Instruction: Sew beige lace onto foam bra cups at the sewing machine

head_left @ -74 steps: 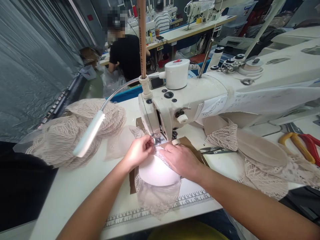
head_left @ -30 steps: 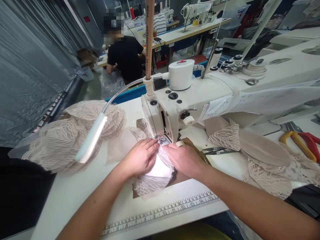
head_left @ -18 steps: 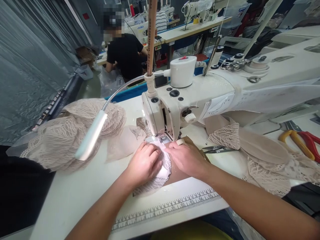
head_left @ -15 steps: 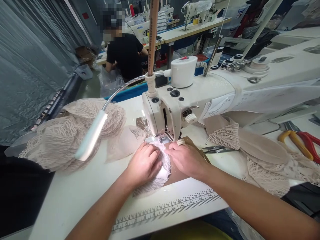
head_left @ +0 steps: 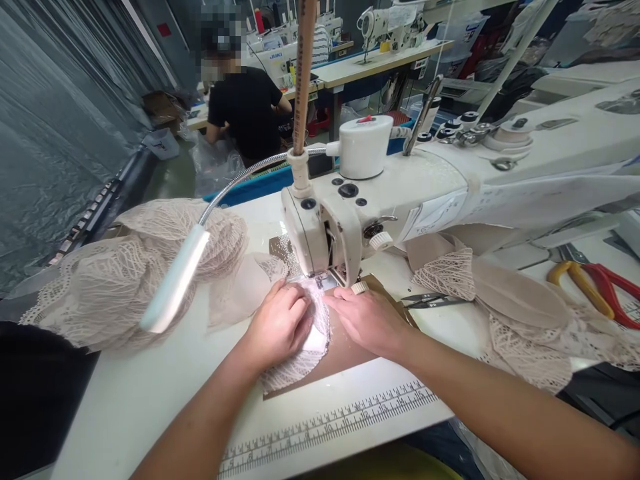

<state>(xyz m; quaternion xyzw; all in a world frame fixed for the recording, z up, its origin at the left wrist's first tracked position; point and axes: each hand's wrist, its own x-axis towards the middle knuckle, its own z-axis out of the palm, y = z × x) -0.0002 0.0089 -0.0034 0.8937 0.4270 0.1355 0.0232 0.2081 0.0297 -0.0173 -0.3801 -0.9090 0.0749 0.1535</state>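
A pale lace fabric piece (head_left: 316, 333) with a curved, scalloped edge lies under the needle area of a white sewing machine (head_left: 345, 220). My left hand (head_left: 283, 320) rests palm down on its left part, fingers laid over the fabric close to the presser foot. At the right edge of the lace, my right hand (head_left: 367, 317) has its fingers drawn together, index finger forward at the border. Its fingertips seem to pinch that edge; the thumb is mostly hidden. Lamp light falls brightly on the lace. The needle itself is too small to make out.
Stacked beige lace pieces (head_left: 130, 280) lie left, beneath a bendable lamp (head_left: 175, 280). Thread snips (head_left: 433, 300), more lace cups (head_left: 525, 293) and red-handled pliers (head_left: 610, 293) lie right. A printed ruler (head_left: 330, 427) runs along the front edge. Another person (head_left: 245, 110) sits beyond.
The whole view has shifted slightly, moving the scene a little left. Both hands stay at the lace by the presser foot, and the lace's position under them differs only slightly.
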